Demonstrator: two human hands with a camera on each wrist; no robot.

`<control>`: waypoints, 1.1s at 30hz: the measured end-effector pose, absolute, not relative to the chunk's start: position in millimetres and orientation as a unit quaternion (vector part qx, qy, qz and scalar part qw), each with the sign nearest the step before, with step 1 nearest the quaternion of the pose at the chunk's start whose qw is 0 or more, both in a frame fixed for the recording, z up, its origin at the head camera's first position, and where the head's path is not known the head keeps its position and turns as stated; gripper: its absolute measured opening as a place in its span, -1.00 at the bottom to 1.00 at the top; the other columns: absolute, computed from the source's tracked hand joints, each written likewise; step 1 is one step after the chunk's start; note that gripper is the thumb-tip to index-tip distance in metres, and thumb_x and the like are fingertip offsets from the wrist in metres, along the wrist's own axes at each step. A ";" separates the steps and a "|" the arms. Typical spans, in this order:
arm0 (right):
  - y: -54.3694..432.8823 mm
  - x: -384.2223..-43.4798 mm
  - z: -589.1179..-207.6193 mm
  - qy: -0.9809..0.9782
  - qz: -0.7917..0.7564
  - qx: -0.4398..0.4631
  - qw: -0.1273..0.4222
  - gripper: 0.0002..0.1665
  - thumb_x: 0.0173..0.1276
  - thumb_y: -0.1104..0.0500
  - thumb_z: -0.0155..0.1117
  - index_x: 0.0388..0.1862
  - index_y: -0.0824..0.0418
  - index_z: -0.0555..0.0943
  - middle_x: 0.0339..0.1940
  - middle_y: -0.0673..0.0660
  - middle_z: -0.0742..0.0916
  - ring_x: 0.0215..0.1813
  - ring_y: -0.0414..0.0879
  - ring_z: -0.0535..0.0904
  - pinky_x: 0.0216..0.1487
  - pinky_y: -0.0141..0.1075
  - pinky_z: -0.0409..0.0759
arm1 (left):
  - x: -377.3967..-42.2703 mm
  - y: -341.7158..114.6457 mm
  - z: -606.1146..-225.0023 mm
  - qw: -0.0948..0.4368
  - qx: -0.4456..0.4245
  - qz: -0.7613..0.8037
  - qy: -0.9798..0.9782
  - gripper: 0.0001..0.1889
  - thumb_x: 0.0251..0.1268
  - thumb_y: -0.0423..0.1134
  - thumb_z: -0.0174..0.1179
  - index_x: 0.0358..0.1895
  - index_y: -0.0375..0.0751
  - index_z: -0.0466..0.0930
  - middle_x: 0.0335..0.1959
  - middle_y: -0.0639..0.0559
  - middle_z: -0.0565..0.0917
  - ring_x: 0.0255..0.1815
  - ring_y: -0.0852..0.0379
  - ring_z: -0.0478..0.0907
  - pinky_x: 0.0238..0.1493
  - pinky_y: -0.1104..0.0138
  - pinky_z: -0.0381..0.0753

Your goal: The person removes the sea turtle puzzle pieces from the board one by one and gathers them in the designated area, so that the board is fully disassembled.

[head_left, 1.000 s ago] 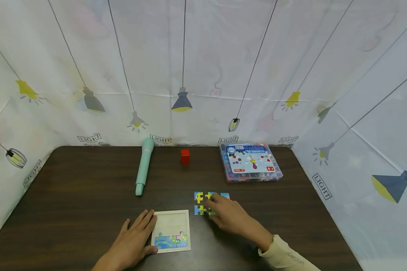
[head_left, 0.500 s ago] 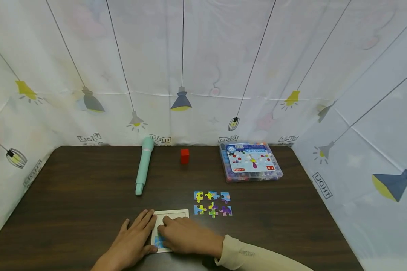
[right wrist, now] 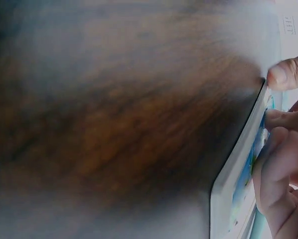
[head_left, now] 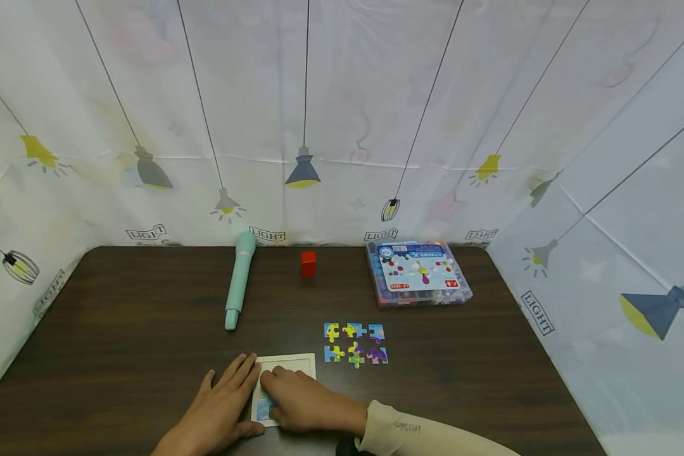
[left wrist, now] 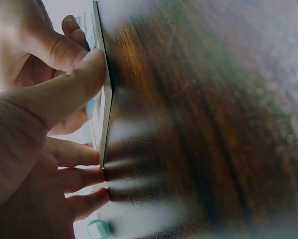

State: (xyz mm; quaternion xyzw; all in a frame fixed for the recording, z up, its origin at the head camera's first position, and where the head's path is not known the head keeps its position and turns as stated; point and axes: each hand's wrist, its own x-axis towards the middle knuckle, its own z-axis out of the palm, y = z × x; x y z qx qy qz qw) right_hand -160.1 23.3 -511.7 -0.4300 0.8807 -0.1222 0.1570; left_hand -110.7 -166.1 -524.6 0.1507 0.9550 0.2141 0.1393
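A shallow puzzle tray (head_left: 292,358) with a pale rim lies at the table's front, with blue puzzle pieces (head_left: 265,410) along its near side. My left hand (head_left: 216,405) rests beside it, fingers nearly straight along the left edge and thumb at the near left corner. My right hand (head_left: 308,400) is over the tray, fingers bent and tips down at the pieces; I cannot tell whether it pinches one. It covers much of the tray. The right wrist view shows its fingers (right wrist: 276,149) against the tray's printed pieces. Several loose puzzle pieces (head_left: 332,332) lie in two rows to the right.
A mint-green stick-shaped thing (head_left: 238,278) lies at the back left. Near the back middle is a small red block (head_left: 308,264). A clear plastic case (head_left: 418,275) of colourful parts lies at the back right, before the printed curtain (head_left: 342,114).
My right hand has moved left from the loose pieces onto the tray, uncovering them, then has stayed there with little movement. My left hand has kept its place at the tray's edge.
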 end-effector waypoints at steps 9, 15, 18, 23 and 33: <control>34.0 -162.9 -515.6 0.847 -0.251 -0.441 0.159 -0.73 0.35 0.23 0.45 -0.16 0.05 0.50 -0.42 -0.17 0.50 -0.43 -0.37 0.34 -0.43 -0.54 0.33 | -111.1 -166.5 -525.1 0.151 0.146 0.214 0.954 0.11 0.02 0.23 0.49 0.58 -0.28 0.21 0.65 -0.18 0.09 0.65 -0.23 -0.04 0.33 -0.53 -0.05; 40.8 -164.0 -512.9 0.816 -0.306 -0.470 0.141 -0.76 0.41 0.22 0.41 -0.29 0.05 0.47 -0.45 -0.22 0.52 -0.52 -0.43 0.28 -0.45 -0.61 0.29 | -110.6 -166.1 -524.8 0.156 0.142 0.211 0.954 0.11 0.02 0.23 0.49 0.58 -0.28 0.23 0.65 -0.18 0.10 0.65 -0.22 -0.04 0.34 -0.53 -0.06; 51.1 -170.4 -504.0 0.801 -0.350 -0.464 0.142 -0.75 0.40 0.26 0.40 -0.31 0.11 0.46 -0.42 -0.14 0.61 -0.49 -0.43 0.34 -0.40 -0.61 0.35 | -110.7 -165.0 -525.9 0.150 0.143 0.206 0.956 0.10 0.01 0.23 0.50 0.57 -0.29 0.24 0.64 -0.18 0.11 0.64 -0.23 -0.02 0.34 -0.53 -0.04; 85.7 -190.6 -490.7 0.811 -0.365 -0.433 0.147 -0.79 0.39 0.29 0.40 -0.30 0.14 0.50 -0.38 -0.03 0.68 -0.39 -0.37 0.46 -0.38 -0.52 0.44 | -111.4 -163.1 -526.6 0.147 0.140 0.192 0.960 0.10 0.01 0.25 0.50 0.56 -0.28 0.25 0.64 -0.18 0.12 0.64 -0.23 -0.01 0.34 -0.52 -0.03; 134.9 -210.3 -500.7 0.864 -0.270 -0.387 0.177 -0.85 0.37 0.31 0.42 -0.26 0.11 0.60 -0.49 -0.12 0.61 -0.48 -0.35 0.40 -0.44 -0.44 0.44 | -110.3 -162.3 -526.7 0.144 0.143 0.184 0.962 0.09 0.01 0.23 0.51 0.55 -0.29 0.27 0.63 -0.20 0.14 0.64 -0.24 0.00 0.33 -0.53 -0.01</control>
